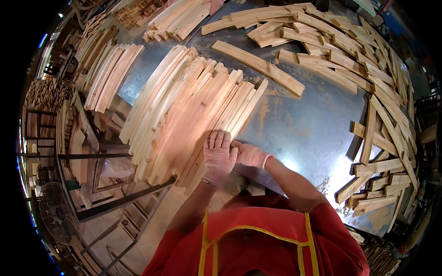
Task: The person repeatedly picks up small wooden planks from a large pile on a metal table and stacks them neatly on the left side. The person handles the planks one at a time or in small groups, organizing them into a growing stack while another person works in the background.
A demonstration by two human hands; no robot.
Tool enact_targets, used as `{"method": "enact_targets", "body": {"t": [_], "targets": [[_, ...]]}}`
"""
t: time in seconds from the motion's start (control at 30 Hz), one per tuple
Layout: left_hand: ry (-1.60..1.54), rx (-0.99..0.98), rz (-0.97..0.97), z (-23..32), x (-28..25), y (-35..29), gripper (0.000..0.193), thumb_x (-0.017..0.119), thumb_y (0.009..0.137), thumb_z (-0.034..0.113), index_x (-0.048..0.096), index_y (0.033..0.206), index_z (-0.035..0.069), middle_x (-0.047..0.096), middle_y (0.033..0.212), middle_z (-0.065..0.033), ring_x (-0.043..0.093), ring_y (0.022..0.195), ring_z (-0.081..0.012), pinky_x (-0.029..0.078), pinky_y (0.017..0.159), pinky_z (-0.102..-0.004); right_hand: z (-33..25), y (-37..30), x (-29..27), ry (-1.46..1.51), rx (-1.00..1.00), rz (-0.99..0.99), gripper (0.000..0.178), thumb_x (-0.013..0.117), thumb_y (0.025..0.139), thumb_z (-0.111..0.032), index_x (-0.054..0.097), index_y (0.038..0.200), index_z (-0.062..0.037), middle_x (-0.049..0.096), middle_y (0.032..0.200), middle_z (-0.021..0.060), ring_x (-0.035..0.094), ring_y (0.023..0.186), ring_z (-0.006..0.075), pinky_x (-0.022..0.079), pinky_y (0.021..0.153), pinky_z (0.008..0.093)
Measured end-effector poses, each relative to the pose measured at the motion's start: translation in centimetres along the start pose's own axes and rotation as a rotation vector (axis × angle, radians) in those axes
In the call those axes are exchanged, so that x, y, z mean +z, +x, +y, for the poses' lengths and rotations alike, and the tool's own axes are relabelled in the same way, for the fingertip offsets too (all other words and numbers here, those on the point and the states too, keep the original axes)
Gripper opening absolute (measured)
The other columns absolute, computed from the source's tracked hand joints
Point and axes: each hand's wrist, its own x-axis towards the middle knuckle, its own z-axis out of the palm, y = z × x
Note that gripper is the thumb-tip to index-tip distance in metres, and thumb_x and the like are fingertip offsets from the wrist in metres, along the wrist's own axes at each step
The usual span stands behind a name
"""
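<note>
A row of light wooden slats lies side by side across the table and out past its near left edge. My left hand, in a pale pinkish glove, lies flat on top of the slats near their right side, fingers together and stretched forward. Just right of it, my gloved right hand is closed at the edge of the outermost slat, its thumb by my left fingers. Its other fingertips are partly hidden. The slats' far ends are uneven.
A single board lies beyond the row on the dark metal table. Loose boards pile along the right and far side. More slat stacks stand left; another person's hand touches the far one. A metal frame is at lower left.
</note>
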Motion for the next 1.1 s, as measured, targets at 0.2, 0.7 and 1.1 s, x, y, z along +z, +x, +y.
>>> {"method": "enact_targets", "body": {"t": [0.2,0.7,1.1], "targets": [[0.141,0.087,-0.049,-1.5,0.0,0.8,0.077,0.078,0.08,0.024,0.05,0.15,0.011,0.047,0.153,-0.013,0.041,0.146,-0.0355,0.033,0.119,-0.0531,7.9,4.0,-15.1,-0.144,0.087,0.399,0.037,0.068,0.092,-0.031,0.069,0.125,-0.0138,0.074,0.11,0.0212,0.071,0.104,0.0402,0.06,0.09,0.0466],[0.179,0.053,-0.147,-0.5,-1.2,1.4,0.069,0.07,0.084,0.025,0.052,0.15,0.013,0.045,0.156,-0.0119,0.04,0.148,-0.0361,0.032,0.121,-0.0554,16.4,-9.0,-12.2,1.721,-0.302,-0.016,0.075,0.076,0.097,-0.051,0.055,0.147,0.0012,0.07,0.132,0.0231,0.072,0.114,0.034,0.064,0.09,0.0485],[0.229,0.168,-0.115,-0.8,-2.9,-3.4,0.066,0.066,0.096,0.023,0.046,0.157,0.008,0.052,0.152,-0.0178,0.048,0.142,-0.0342,0.041,0.117,-0.0514,13.9,-15.1,0.5,1.677,-0.086,0.132,0.075,0.087,0.084,-0.013,0.054,0.151,-0.0024,0.07,0.137,0.0155,0.069,0.126,0.0303,0.054,0.112,0.0476]]}}
